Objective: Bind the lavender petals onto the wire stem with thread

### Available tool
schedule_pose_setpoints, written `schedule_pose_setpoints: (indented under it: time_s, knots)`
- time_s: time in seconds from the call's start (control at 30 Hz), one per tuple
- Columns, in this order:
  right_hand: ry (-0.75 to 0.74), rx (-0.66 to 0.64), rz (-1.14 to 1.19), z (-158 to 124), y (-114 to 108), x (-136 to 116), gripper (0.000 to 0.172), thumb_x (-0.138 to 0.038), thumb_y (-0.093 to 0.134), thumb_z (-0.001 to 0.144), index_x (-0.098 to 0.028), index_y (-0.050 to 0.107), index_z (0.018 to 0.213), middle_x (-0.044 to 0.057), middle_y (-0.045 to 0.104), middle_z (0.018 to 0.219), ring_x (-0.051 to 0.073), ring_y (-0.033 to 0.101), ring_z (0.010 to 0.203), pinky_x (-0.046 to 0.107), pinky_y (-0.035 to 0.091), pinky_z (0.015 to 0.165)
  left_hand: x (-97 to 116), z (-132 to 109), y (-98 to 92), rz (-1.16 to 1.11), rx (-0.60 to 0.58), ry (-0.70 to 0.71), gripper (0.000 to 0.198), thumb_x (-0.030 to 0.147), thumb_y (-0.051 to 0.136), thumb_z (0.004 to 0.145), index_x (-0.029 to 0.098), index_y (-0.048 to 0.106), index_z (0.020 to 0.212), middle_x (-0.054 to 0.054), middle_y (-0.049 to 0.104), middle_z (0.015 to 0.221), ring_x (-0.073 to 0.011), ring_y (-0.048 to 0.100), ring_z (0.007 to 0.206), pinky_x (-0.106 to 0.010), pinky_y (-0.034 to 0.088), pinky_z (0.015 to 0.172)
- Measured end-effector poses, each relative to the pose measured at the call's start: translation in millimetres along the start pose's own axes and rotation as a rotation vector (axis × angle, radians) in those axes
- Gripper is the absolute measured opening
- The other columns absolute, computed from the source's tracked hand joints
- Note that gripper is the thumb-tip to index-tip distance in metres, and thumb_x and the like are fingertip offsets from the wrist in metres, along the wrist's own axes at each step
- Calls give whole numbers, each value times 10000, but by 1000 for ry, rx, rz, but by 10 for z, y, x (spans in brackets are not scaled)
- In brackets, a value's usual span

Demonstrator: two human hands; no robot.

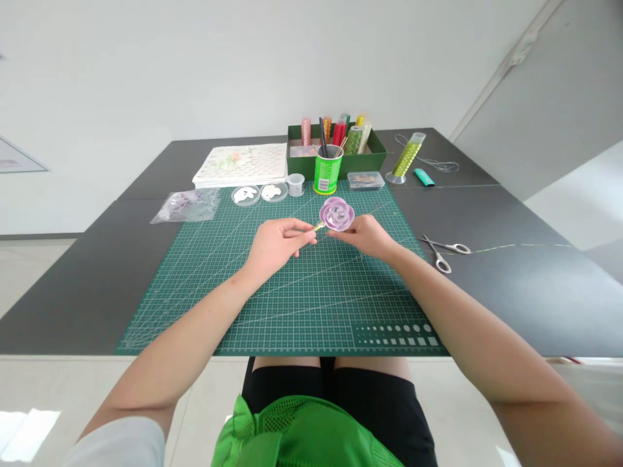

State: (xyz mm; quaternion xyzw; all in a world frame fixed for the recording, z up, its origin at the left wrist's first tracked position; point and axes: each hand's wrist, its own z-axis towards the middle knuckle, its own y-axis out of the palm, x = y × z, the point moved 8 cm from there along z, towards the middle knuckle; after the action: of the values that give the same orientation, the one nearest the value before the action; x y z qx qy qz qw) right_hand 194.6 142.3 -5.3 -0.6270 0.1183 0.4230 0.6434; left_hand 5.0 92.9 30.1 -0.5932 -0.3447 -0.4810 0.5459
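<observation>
A purple artificial flower (337,214) with rounded, glossy petals and a thin yellow-green stem is held above the green cutting mat (292,298). My left hand (282,241) pinches the stem just below the bloom, between thumb and fingers. From the right side, my right hand (367,235) grips the edge of the bloom; its thumb shows beneath the petals, while some fingertips are hidden behind them. Scissors (440,251) lie spread on the dark table, right of my right hand.
Behind the flower stand a green can (327,174) with sticks and a dark green box (377,159) of thread spools. A yellow-green spool (407,157) and teal lighter-like object (424,178) are right. White petal dishes (246,196), a plastic bag (189,205) and stacked white sheets (243,165) are left.
</observation>
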Motion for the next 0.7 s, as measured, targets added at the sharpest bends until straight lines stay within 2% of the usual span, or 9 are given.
schedule_pose_setpoints:
  time_s: [0.13,0.27,0.37,0.47,0.6,0.7]
  knots:
    - [-9,-105,81,-38,43,-122,305,-424,672,865,-183,854,910,5,643,572,138,530,569,288,381,572,-65,98,-174,-14,138,-18,215,317,750,831,136,776,944,-77,802,800,-72,530,458,-222,461,500]
    - [-20,-158,114,-71,63,-213,308,-439,681,863,-186,854,885,19,691,623,138,545,583,290,395,581,-129,155,-258,-3,194,-30,203,299,753,832,132,768,947,-82,803,812,-75,543,468,-224,463,511]
    - [-29,-247,116,-92,125,-239,299,-425,673,876,-184,850,876,30,736,698,128,545,591,281,393,577,-145,167,-315,28,238,-18,206,313,755,834,140,774,944,-79,804,821,-84,556,478,-228,459,503]
    - [-34,-347,140,-117,175,-254,306,-396,630,906,-182,846,946,41,765,782,112,521,575,268,378,555,-156,170,-377,58,289,-3,187,300,750,838,147,779,940,-71,806,823,-90,565,487,-228,459,502]
    - [-98,-435,235,-180,153,-401,337,-407,610,935,-165,828,1020,13,701,697,82,406,508,257,297,506,-205,199,-416,106,307,-8,153,275,731,847,153,781,925,-65,806,827,-97,581,496,-229,462,505]
    - [-166,-456,325,-249,88,-591,337,-418,628,940,-155,823,1021,3,674,664,74,374,506,256,271,498,-239,226,-386,165,265,-27,141,267,726,848,157,780,916,-61,805,829,-103,594,506,-232,463,507]
